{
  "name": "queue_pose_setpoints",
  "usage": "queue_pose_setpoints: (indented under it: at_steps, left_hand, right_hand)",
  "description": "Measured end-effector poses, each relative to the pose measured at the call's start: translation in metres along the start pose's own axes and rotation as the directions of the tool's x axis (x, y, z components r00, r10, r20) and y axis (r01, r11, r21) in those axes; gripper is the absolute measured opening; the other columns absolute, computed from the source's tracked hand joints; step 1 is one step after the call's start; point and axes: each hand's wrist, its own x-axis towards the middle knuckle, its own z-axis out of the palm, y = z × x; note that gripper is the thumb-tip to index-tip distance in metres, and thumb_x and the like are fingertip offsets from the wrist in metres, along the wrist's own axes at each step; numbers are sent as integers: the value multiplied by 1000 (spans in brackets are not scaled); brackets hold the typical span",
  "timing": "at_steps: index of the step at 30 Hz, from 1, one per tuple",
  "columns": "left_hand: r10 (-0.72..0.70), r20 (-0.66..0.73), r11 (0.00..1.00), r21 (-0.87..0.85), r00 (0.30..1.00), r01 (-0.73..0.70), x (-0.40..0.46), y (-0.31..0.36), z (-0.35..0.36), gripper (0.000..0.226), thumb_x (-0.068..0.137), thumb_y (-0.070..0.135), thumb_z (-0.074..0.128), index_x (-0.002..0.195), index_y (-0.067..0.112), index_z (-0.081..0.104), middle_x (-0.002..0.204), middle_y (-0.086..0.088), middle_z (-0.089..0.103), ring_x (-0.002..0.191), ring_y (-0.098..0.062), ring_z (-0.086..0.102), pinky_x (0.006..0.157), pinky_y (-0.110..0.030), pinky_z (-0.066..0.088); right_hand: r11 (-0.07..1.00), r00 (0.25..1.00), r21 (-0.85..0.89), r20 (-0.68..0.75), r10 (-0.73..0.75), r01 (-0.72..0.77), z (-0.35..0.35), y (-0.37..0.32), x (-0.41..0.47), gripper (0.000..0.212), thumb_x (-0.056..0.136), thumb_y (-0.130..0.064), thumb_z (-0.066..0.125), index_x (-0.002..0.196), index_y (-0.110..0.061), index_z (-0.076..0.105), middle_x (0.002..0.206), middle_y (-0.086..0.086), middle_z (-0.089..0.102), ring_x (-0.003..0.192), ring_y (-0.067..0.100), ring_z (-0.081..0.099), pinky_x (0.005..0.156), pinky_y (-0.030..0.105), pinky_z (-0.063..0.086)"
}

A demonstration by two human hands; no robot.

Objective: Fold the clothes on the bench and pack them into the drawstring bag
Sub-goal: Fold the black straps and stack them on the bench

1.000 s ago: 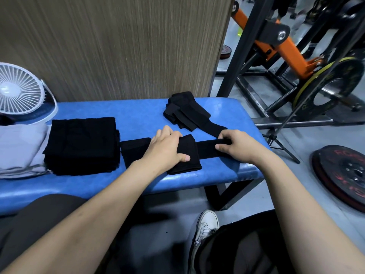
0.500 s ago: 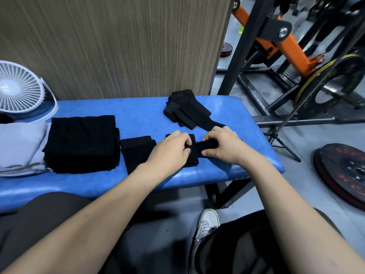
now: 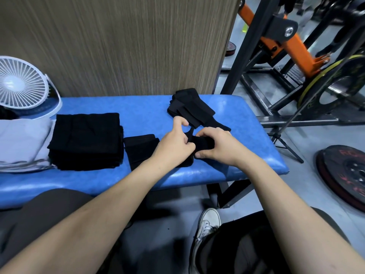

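Black sock [image 3: 203, 145] bunched between two hands at the front right of the blue bench [image 3: 142, 113].

Left hand [image 3: 173, 145] has its fingers curled into the sock's folded end, and the right hand [image 3: 219, 146] wraps over the top with its thumb under the near edge. A folded sock [image 3: 138, 149] lies just left, a stack of black clothes [image 3: 87, 139] beyond it, then grey cloth [image 3: 21, 143] and a white fan [image 3: 21, 84]. More loose black socks [image 3: 189, 107] lie behind the hands.
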Motion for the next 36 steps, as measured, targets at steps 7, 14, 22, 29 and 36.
queue_pose_setpoints:
  at_steps: [7, 14, 22, 29, 36]
  left_hand:
    - [-1, 28, 937, -349, 1000, 10, 8, 4, -3, 39, 83, 1, 43, 91, 38, 56, 83, -5, 48, 64, -15, 42, 59, -33, 37]
    - [125, -4, 947, 297, 992, -118, 2, -10, -4, 22, 91, 19, 46, 106, 34, 53, 95, 8, 47, 84, -13, 50, 70, -30, 37]
    - [312, -61, 824, 515, 948, -238, 1, -13, 8, 19, 91, 13, 56, 108, 20, 59, 104, 3, 39, 93, -19, 41, 81, -35, 44]
    - [251, 0, 875, 427, 968, -227, 4, -14, 7, 24, 96, 13, 45, 114, 19, 59, 99, 9, 45, 100, -17, 51, 77, -31, 41]
    - [230, 22, 874, 434, 973, -217, 3, -13, 6, 23, 97, 20, 47, 117, 21, 58, 106, 6, 51, 104, -18, 52, 77, -29, 36]
  right_hand:
    - [999, 999, 18, 5, 34, -34, -20, 14, -7, 47, 73, -29, 83, 111, -30, 54, 107, -12, 64, 105, 16, 57, 99, 44, 44]
    - [992, 995, -113, 67, 71, -63, -20, 21, -8, 56, 75, -33, 81, 124, -26, 57, 118, -1, 53, 115, 21, 48, 104, 45, 39]
    - [944, 995, -319, 21, 97, -86, -18, 19, -7, 57, 72, -50, 78, 122, -30, 59, 113, -7, 45, 105, 19, 39, 92, 34, 34]
    - [959, 992, -264, 45, 115, -99, -15, 18, -4, 55, 70, -47, 80, 117, -27, 61, 111, -6, 46, 103, 17, 36, 94, 33, 33]
    - [950, 996, 308, 80, 32, -56, -21, 14, -11, 58, 71, -20, 87, 119, -32, 58, 124, -6, 59, 119, 4, 50, 107, 26, 39]
